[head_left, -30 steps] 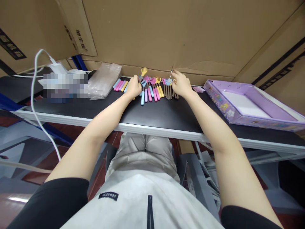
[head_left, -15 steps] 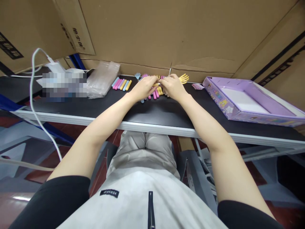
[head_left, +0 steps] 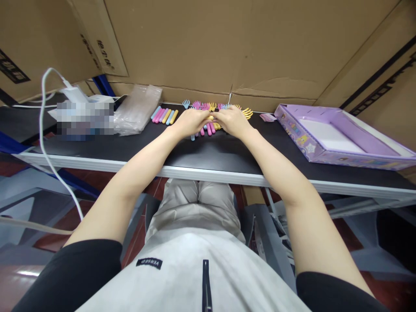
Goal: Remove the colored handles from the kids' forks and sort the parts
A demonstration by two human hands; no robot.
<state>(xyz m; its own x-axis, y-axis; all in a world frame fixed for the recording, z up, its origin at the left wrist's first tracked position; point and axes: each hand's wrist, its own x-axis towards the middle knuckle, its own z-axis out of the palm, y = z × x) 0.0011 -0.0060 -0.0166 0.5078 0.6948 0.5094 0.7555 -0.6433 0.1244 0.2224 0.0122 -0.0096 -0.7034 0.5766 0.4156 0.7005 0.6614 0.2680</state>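
My left hand and my right hand meet over the black tabletop, fingers bent and closed. Between their fingertips shows a small yellow plastic piece, largely covered by the fingers. Just behind the hands stretches a row of plastic claw-shaped heads, among them a blue one, a pink one and a yellow one. Below the fingers, several pink handles and other coloured handles stick out toward me. A separate row of coloured handles lies left of my left hand.
A clear plastic bag lies on the left, beside a blurred-out item and a white cable. On the right stand a purple box tray and a small pink packet. Cardboard walls off the back.
My fingers have shifted slightly around the yellow piece, and my right hand sits a little lower. More of the claw-shaped heads show behind the hands. The view has moved slightly.
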